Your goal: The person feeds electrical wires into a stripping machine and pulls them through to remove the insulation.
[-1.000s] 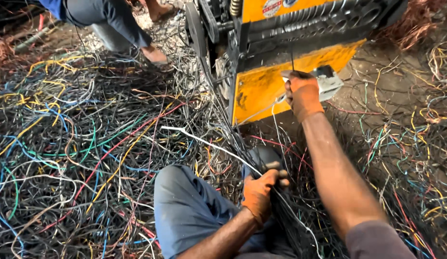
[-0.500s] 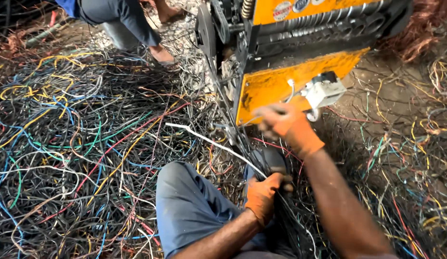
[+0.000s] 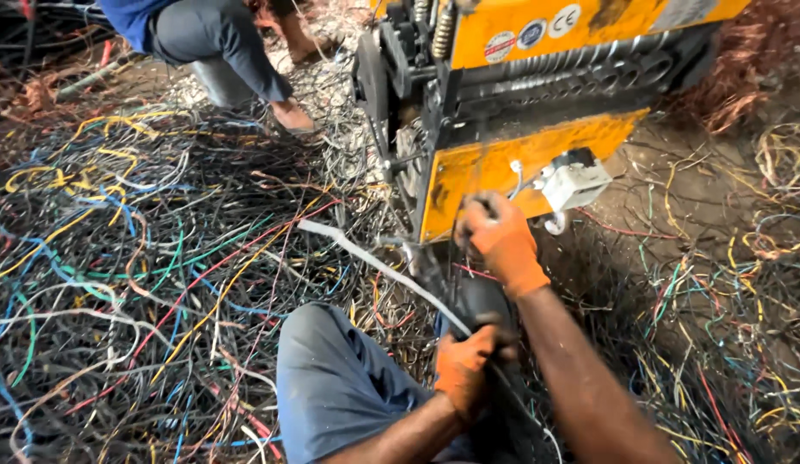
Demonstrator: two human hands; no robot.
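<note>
One yellow machine (image 3: 537,163), two gloved hands, one white switch box (image 3: 574,182).

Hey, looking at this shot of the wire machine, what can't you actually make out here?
Head view only:
- What the right hand grips: its glove covers it, and the dark wires blur together.
- The left hand fingers' hold on the dark cable: hidden by the glove and shadow.
- The yellow machine top: cut off by the upper edge.
- The other person: only legs and a foot show.
</note>
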